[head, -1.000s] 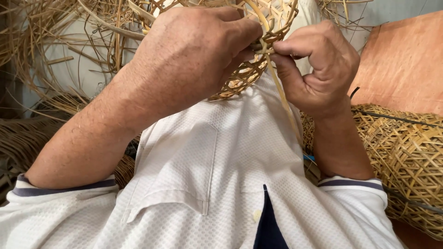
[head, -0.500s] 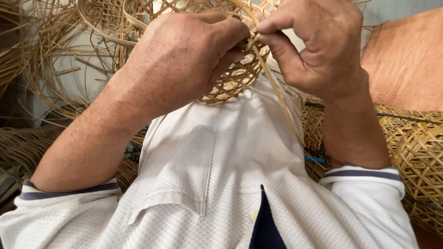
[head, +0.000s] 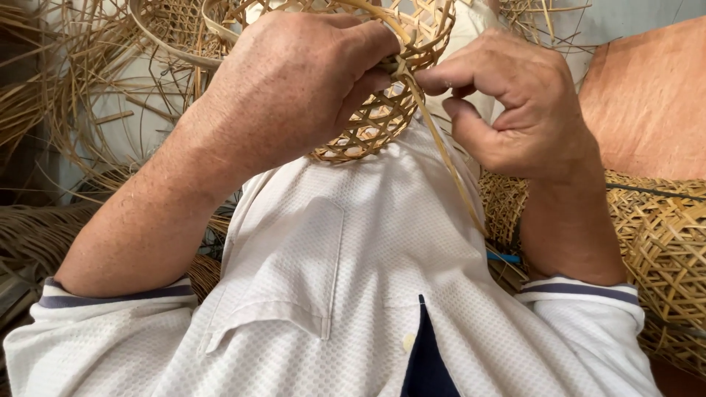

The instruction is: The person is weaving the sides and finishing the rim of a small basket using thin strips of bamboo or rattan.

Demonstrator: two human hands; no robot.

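On 1 woven basket (head: 375, 125): 2 hands.

Floor barely shows, hidden under stuff. On it at right edge: finished woven basket (head: 665, 250), lying on its side w/ open lattice. At left edge: pile of loose cane strips (head: 44, 235), dark and tangled. More strips far left corner
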